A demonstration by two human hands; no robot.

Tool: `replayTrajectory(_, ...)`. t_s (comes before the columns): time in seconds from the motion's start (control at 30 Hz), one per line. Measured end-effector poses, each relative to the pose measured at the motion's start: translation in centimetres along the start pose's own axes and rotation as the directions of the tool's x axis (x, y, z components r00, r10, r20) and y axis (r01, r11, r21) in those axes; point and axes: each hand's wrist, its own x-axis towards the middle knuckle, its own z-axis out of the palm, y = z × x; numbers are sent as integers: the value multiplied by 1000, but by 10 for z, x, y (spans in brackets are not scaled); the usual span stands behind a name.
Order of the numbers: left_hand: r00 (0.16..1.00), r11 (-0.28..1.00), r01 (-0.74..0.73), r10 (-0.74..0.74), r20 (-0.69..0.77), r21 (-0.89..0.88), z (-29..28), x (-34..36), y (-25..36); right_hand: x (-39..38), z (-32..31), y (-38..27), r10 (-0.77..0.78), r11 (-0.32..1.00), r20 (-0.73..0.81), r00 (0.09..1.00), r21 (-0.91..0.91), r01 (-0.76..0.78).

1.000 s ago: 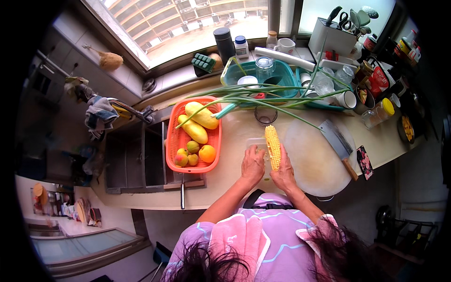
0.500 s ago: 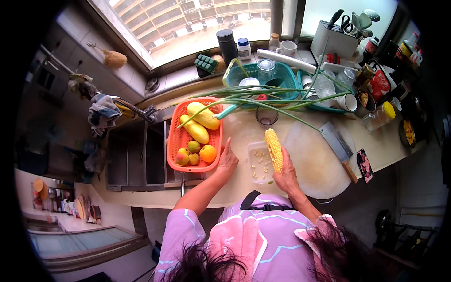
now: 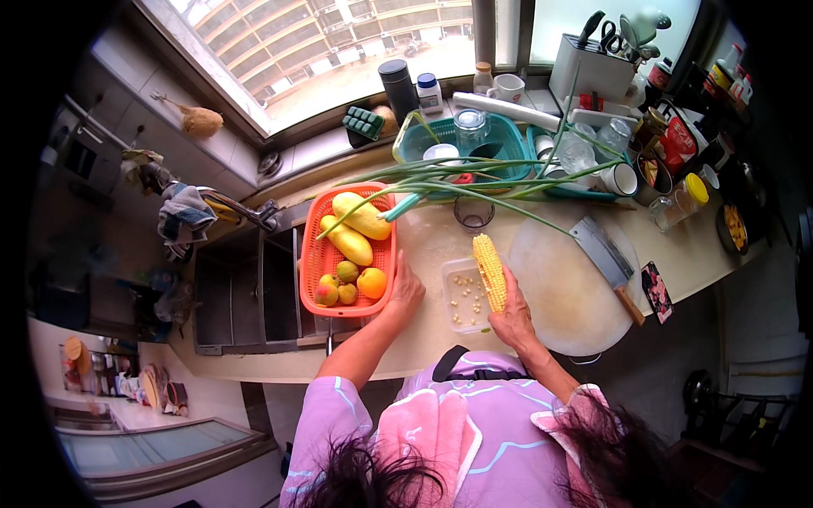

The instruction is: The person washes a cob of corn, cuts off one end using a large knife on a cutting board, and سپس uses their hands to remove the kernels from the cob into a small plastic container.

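A yellow corn cob (image 3: 489, 275) stands tilted in my right hand (image 3: 513, 315), whose fingers wrap round its lower end. Beside the cob, and partly under it, lies a clear plastic box (image 3: 450, 319) with several loose kernels (image 3: 462, 294) on its bottom. My left hand (image 3: 408, 286) rests against the right wall of an orange basket (image 3: 308, 262), fingers stretched out and nothing in them; whether they press on the wall is hard to see. In the basket are two long yellow melons (image 3: 362, 215), an orange (image 3: 372, 283) and several small round fruits (image 3: 347, 271).
Long green onions (image 3: 508, 201) lie across the back, over a teal basket (image 3: 508, 135). A dark glass (image 3: 473, 215) stands behind the box. On the right, a cleaver (image 3: 603, 256) lies on a round chopping board (image 3: 555, 305). The sink (image 3: 224, 292) is at the left.
My left hand has shifted slightly left, closer against the orange basket's side. The cob stays in my right hand. The whole view has shifted a little.
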Motion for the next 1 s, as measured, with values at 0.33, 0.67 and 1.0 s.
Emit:
replayTrajectory(0.33, 995, 1000, -15, 17, 102, -21, 2, 19, -3, 1, 2, 2, -34, 999, -16, 999, 33, 35)
replayTrajectory(0.67, 997, 983, 39, -26, 74, -180, -1, 17, -9, -1, -2, -6, 11, 1000, -2, 1000, 26, -11)
replayTrajectory(1.0, 884, 696, -26, -320, -342, -718, -113, -7, -5, 3, -4, 0, 9, 994, 10, 1000, 109, -10)
